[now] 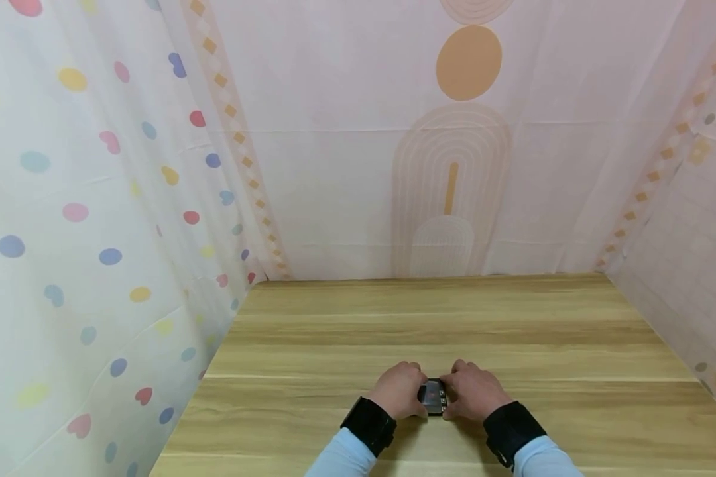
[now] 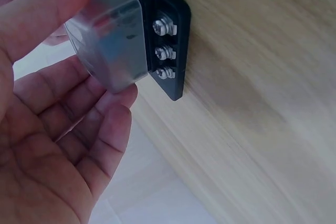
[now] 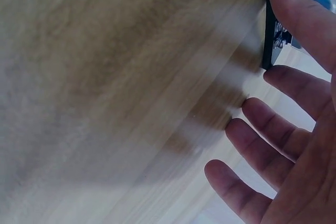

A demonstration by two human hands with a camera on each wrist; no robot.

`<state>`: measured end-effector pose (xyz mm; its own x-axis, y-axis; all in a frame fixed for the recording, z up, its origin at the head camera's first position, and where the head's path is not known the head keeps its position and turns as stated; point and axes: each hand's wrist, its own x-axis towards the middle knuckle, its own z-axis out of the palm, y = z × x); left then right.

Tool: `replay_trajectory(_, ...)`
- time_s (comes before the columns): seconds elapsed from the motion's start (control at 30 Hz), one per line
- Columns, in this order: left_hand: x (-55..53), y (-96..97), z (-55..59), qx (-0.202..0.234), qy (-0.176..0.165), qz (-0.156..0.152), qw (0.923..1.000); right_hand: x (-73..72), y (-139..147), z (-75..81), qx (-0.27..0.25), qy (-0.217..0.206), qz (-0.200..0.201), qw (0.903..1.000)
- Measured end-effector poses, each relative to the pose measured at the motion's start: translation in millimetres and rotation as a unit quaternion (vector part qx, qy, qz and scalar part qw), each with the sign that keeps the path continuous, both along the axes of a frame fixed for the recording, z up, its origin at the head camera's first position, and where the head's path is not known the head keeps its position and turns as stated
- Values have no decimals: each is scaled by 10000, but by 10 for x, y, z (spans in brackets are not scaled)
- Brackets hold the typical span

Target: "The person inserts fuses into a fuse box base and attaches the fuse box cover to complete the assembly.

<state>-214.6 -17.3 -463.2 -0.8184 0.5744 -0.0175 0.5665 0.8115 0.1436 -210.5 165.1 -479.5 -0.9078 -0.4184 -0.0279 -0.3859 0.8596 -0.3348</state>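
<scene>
Between the two hands, on the wooden table, lies a small fuse box with a black base [image 2: 181, 35] and a clear cover [image 2: 118, 38]. Blurred red and blue shapes show through the cover. Three screw terminals [image 2: 165, 52] line one side of the base. The left hand [image 1: 398, 391] pinches the clear cover from its side, thumb on one face and fingers on the opposite one. On the other side, the right hand [image 1: 476, 392] holds the base between thumb and index fingertip at its two corners, its other fingers spread apart from it.
The wooden table [image 1: 429, 318] reaches back to a pale patterned curtain [image 1: 346, 185]. A dotted curtain [image 1: 95, 265] hangs along the left side, and another pale curtain [image 1: 686, 278] along the right. Black bands [image 1: 368, 423] wrap both wrists.
</scene>
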Motion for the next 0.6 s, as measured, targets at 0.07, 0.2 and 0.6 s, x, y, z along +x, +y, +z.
replay_trajectory(0.07, 1, 4, 9, 0, -4, -11, 10000, -2, 1, 1, 28, -32, 0, 10000)
replay_trajectory(0.2, -13, 14, 15, 38, 26, -34, 10000, -6, -1, 20, 117, -52, -18, 9999)
replay_trajectory(0.6, -13, 27, 1, 71, -122, 139, 9998, 13, -17, 24, 171, -106, -45, 9998)
